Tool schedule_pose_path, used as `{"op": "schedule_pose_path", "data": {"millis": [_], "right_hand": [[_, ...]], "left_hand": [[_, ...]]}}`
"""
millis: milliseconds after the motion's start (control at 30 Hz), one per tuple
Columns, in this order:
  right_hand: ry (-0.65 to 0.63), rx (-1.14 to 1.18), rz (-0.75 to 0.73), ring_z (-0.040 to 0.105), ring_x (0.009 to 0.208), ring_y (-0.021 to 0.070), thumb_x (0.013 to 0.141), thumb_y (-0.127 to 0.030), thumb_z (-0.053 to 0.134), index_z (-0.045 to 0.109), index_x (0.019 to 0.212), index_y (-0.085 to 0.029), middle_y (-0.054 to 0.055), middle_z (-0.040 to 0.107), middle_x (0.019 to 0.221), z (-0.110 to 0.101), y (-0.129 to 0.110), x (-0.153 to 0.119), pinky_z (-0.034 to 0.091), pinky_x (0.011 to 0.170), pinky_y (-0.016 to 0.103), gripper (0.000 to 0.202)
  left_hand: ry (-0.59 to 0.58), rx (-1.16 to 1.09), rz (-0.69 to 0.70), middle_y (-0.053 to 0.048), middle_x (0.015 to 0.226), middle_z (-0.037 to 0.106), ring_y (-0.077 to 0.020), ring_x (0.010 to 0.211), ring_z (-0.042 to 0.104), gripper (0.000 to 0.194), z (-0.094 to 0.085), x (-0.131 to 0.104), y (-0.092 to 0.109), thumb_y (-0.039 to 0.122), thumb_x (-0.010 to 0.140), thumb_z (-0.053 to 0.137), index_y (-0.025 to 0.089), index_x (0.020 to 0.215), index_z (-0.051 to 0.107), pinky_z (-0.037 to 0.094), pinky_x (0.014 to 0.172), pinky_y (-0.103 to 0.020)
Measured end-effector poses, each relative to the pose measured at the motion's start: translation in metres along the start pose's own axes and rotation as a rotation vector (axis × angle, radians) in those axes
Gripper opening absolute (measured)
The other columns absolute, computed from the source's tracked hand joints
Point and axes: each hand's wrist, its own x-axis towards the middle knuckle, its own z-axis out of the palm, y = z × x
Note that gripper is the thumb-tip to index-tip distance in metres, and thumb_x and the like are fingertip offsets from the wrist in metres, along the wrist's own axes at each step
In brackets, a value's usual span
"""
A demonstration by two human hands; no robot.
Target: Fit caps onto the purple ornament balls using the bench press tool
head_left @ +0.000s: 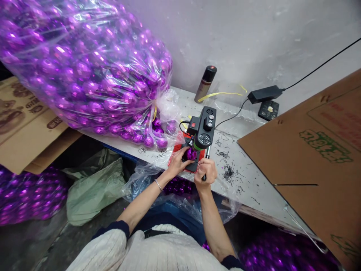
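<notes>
Table (248,185) — spray can (203,88), dark strands (229,172)

Purple ball (191,154) under black machine (205,126): top hidden. Left of machine, bag (104,71) cropped; right, carton (316,173) cropped.

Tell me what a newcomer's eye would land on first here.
The huge clear bag of shiny purple balls at upper left would likely draw the eye first. Near the center, the left grip holds one purple ball at a black device whose lever the right grip clasps.
</notes>
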Motion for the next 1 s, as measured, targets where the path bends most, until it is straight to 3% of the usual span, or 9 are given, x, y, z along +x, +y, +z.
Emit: {"op": "schedule_pose_path", "data": {"millis": [467, 667, 867, 1000], "right_hand": [[0.016, 0.022, 0.000, 0.053, 0.063, 0.0139, 0.093, -0.016, 0.039, 0.047, 0.078, -0.023, 0.000, 0.056, 0.071, 0.005, 0.010, -0.012, 0.044, 0.063, 0.030, 0.019], [0.006, -0.019, -0.147, 0.052, 0.063, 0.0126, 0.092, -0.012, 0.041, 0.046, 0.076, -0.022, 0.000, 0.056, 0.072, 0.009, 0.013, -0.015, 0.044, 0.060, 0.027, 0.020], [-0.017, -0.012, 0.033, 0.056, 0.069, 0.0126, 0.092, -0.008, 0.042, 0.049, 0.075, -0.022, 0.000, 0.057, 0.072, -0.006, -0.011, 0.023, 0.045, 0.064, 0.026, 0.023], [-0.060, -0.009, 0.118, 0.056, 0.067, 0.0116, 0.093, -0.009, 0.045, 0.051, 0.073, -0.021, -0.001, 0.056, 0.070, -0.016, -0.021, 0.045, 0.044, 0.066, 0.025, 0.024]], "left_hand": [[0.002, 0.009, 0.010, -0.010, 0.133, 0.064, -0.0310, 0.129, 0.055, 0.054, 0.000, 0.001, -0.004, 0.030, 0.070, 0.084, 0.024, 0.120, 0.065, 0.033, 0.117, -0.050], [-0.006, 0.012, 0.035, -0.010, 0.130, 0.065, -0.0301, 0.127, 0.057, 0.052, 0.000, 0.001, -0.005, 0.023, 0.071, 0.082, 0.024, 0.119, 0.064, 0.034, 0.116, -0.049], [0.014, -0.039, 0.025, -0.011, 0.127, 0.065, -0.0302, 0.126, 0.057, 0.054, 0.001, 0.006, 0.003, 0.025, 0.067, 0.085, 0.023, 0.117, 0.065, 0.033, 0.117, -0.048], [0.087, 0.031, 0.069, -0.011, 0.131, 0.063, -0.0313, 0.132, 0.053, 0.058, -0.008, -0.028, 0.001, 0.033, 0.071, 0.085, 0.024, 0.123, 0.062, 0.033, 0.118, -0.051]]}}
